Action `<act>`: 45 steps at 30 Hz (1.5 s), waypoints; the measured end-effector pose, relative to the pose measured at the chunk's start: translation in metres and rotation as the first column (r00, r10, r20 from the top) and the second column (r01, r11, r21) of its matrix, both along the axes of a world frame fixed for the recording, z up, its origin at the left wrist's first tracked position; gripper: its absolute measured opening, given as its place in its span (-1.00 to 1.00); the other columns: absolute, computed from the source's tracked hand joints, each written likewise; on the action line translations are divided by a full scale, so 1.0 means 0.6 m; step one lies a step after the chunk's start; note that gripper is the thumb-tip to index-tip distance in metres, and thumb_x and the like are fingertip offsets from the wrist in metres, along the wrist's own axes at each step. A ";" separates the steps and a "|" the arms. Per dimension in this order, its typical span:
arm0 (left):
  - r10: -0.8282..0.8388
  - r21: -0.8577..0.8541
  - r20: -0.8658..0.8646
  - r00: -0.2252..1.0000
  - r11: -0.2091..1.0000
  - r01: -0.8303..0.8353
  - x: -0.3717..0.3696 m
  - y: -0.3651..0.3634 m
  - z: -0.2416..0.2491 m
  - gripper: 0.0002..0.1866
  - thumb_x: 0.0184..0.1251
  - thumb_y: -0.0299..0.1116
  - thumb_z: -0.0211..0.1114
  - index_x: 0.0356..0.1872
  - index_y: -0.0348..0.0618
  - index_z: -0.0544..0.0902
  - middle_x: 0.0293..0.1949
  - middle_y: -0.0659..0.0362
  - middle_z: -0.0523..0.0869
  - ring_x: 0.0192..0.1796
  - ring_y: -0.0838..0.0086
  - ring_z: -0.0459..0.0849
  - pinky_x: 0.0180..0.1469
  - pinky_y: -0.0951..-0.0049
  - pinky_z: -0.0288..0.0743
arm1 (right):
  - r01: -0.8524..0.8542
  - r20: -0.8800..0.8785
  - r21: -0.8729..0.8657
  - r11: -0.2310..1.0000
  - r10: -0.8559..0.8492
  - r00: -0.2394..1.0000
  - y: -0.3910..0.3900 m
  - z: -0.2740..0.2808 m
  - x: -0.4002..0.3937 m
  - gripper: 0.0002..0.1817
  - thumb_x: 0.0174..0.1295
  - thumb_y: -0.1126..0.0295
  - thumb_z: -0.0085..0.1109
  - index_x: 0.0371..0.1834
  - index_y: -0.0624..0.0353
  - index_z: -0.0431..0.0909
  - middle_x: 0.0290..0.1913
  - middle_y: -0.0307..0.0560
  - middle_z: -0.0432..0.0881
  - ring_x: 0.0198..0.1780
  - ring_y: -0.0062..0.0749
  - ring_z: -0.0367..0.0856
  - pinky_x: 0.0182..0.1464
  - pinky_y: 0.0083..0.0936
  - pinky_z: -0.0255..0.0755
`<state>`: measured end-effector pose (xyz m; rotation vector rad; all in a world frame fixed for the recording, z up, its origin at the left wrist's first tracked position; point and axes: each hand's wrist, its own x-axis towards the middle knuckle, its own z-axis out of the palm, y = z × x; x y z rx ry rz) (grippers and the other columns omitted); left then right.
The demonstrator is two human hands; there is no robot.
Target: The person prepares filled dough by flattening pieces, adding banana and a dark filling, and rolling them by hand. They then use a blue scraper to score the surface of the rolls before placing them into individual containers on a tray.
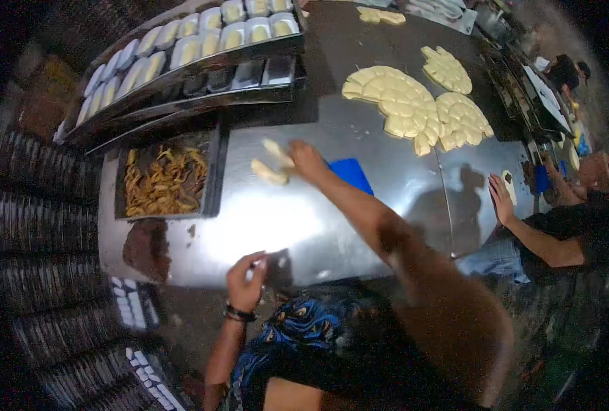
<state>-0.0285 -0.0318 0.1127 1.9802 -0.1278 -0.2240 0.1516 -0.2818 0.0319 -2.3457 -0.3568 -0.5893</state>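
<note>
My right hand (307, 160) reaches across the metal table, its fingers curled against a blurred piece of pale dough (275, 150). A second dough piece (269, 172) is just below it, also smeared by motion. A flat blue scraper (352, 175) lies beside my right wrist, partly behind the forearm. Near the front edge of the table is my left hand (245, 282), its thumb and fingers bent but apart, with nothing visible in it. A dark tray (215, 171) of brown, stringy filling stands to the left of the dough pieces.
Stacked racks (188, 58) of white molds, many holding dough, stand at back left. Cut dough slabs (403, 103) spread at back right. A co-worker's hand (501, 198) rests on the table near a flat dough piece (510, 186) with dark filling. Stacked trays (44, 226) line the left.
</note>
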 end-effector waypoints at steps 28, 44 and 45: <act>0.207 -0.170 0.694 0.689 0.978 -0.123 0.147 -0.063 0.092 -0.65 0.30 -0.23 0.23 -0.01 -0.26 0.60 -0.08 -0.03 0.65 -0.03 0.30 0.64 -0.05 0.39 0.54 | -0.280 -0.375 0.481 0.831 0.484 0.791 0.012 0.321 -0.084 -0.84 0.01 0.61 0.09 -0.32 0.20 0.45 -0.36 -0.16 0.56 -0.30 -0.40 0.58 -0.26 -0.39 0.48; 0.852 -0.657 0.300 0.430 0.511 -0.554 -0.023 0.199 0.090 -0.68 0.42 -0.26 0.17 -0.45 -0.31 0.63 -0.56 0.28 0.62 -0.50 0.68 0.48 -0.46 0.55 0.38 | -0.051 -0.114 0.840 0.540 0.268 0.957 0.522 0.196 -0.264 -0.64 0.33 0.15 0.15 -0.49 0.21 0.52 -0.47 -0.31 0.54 -0.38 -0.64 0.40 -0.28 -0.57 0.37; 0.833 -0.669 0.196 0.517 0.499 -0.551 -0.032 0.210 0.089 -0.66 0.41 -0.23 0.19 -0.49 -0.30 0.62 -0.58 0.27 0.62 -0.51 0.68 0.48 -0.46 0.54 0.39 | -0.048 -0.160 0.829 0.557 0.318 0.934 0.522 0.208 -0.276 -0.64 0.32 0.13 0.15 -0.45 0.21 0.54 -0.46 -0.30 0.55 -0.37 -0.64 0.41 -0.28 -0.57 0.38</act>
